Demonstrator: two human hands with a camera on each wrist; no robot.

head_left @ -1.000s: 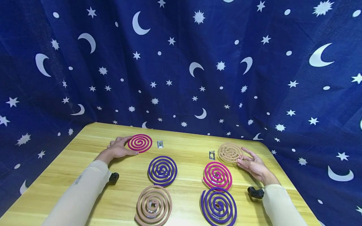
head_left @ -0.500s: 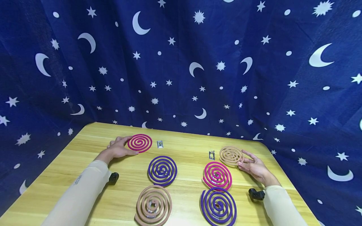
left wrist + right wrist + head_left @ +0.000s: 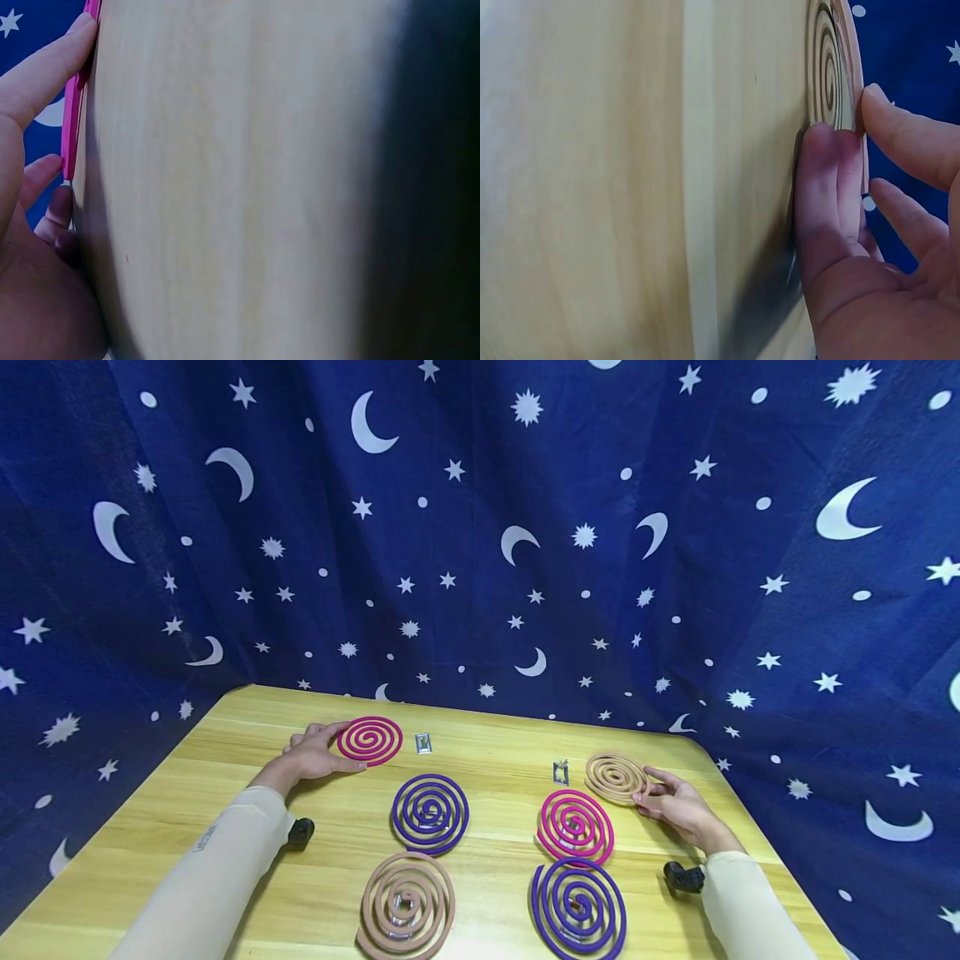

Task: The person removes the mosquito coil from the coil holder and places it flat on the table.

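At the far left of the table in the head view, my left hand [image 3: 311, 756] holds a pink mosquito coil [image 3: 368, 739] by its left rim, thumb at the near side and fingers at the far side. The coil lies flat or nearly so; the left wrist view shows only its thin pink edge [image 3: 71, 127]. On the far right, my right hand [image 3: 678, 806] pinches the near right rim of a tan mosquito coil [image 3: 615, 777]. Spiral shadow lines on the wood suggest that this coil is slightly off the table. Some fingers [image 3: 817, 172] reach beneath it.
Small metal stands [image 3: 423, 743] lie on the table, another stand [image 3: 561, 772] near the tan coil. Closer in are a purple coil [image 3: 429, 811], a tan coil [image 3: 406, 906], a pink coil [image 3: 574, 827] and another purple coil [image 3: 579, 906], each over a stand. A starry curtain [image 3: 450, 527] hangs behind.
My right hand has brought the tan coil a little nearer and lower, slightly to the right, away from the metal stand. The left hand and its pink coil have stayed still.
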